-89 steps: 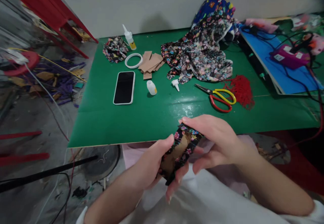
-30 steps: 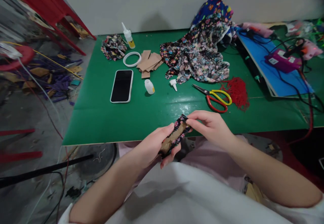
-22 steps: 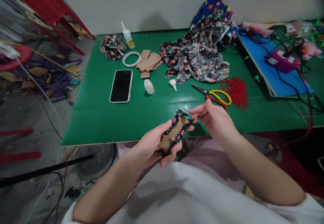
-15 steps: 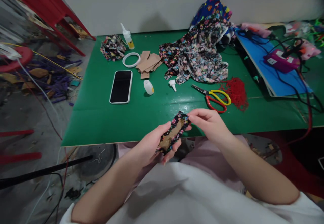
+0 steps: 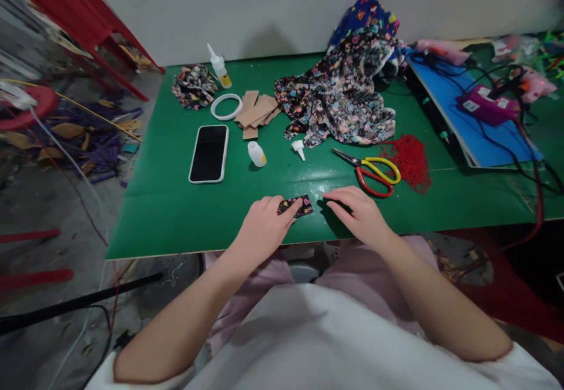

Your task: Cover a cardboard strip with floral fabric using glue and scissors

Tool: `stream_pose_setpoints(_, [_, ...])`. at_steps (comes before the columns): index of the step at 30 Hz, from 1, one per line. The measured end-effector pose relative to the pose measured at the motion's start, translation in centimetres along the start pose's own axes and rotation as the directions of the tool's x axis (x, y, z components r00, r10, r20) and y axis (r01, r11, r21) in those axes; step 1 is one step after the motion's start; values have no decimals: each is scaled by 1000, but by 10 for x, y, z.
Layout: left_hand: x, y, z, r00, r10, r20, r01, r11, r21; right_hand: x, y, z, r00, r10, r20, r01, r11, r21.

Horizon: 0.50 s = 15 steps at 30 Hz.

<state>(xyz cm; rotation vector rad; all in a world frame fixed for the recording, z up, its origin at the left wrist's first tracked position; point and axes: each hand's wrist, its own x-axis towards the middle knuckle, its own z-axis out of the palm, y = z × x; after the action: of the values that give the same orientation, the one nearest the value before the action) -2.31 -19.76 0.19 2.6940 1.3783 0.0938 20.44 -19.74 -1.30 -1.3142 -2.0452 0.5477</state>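
Near the table's front edge lies a small cardboard piece covered in black floral fabric (image 5: 305, 205), its fabric side up. My left hand (image 5: 265, 217) grips its left part against the table, fingers closed over it, and hides that end. Just to its right, my right hand (image 5: 356, 211) hovers low with thumb and fingers apart and nothing between them. Beyond the hands stand an uncapped white glue bottle (image 5: 257, 154) and its separate white nozzle cap (image 5: 298, 149). Scissors (image 5: 374, 171) with one yellow and one red handle lie past my right hand.
On the green table (image 5: 154, 214) are a phone (image 5: 209, 154), a white tape ring (image 5: 226, 107), cardboard strips (image 5: 257, 111), another glue bottle (image 5: 220, 70), floral fabric (image 5: 348, 96) and red threads (image 5: 409, 162). A purple device (image 5: 488, 105) with cables sits on a blue folder (image 5: 458, 93).
The fabric-covered piece has been turned over, hiding its bare cardboard side, and lowered from my hands to the table. My right hand has let go of it; my left hand now covers it from above.
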Motion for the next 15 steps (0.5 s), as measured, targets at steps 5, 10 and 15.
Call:
stream_pose_setpoints(5, [1,7,13,991,29,-133,-30,1000,0,3,0,8,990,-129,58,134,987,-84])
stream_pose_setpoints(10, [0,9,18,988,28,-152,-31,999,-19,-3,-1,16,942,-259,214,305,927,-219])
stream_pose_setpoints(15, [2,8,17,992,26,-127,-32,999,-43,-5,-7,20,940,-259,222,325,878,-350])
